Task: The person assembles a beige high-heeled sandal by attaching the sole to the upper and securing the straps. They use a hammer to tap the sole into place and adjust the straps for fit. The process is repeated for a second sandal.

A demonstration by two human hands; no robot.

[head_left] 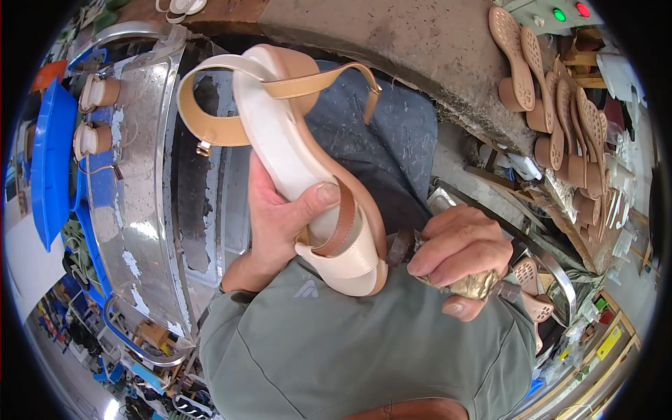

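Observation:
A beige sandal (271, 136) with a white insole, tan ankle strap and block heel is held up before my chest, heel end away from me. My left hand (274, 217) is closed round its middle, thumb on the insole by the brown strap. My right hand (465, 245) is closed round a short tool (401, 248) with a dark brown end and a wrapped, gold-coloured body. That dark end is at the sole's edge near the toe; whether it touches cannot be told. Part of the tool is hidden by my fingers.
Several tan soles with heels (518, 66) line the worktable (413, 42) on the right. On the left, a worn metal machine frame (136, 189) holds two small sandals (94, 138) beside a blue tray (52, 164). Dark cloth (392, 133) lies beyond the sandal.

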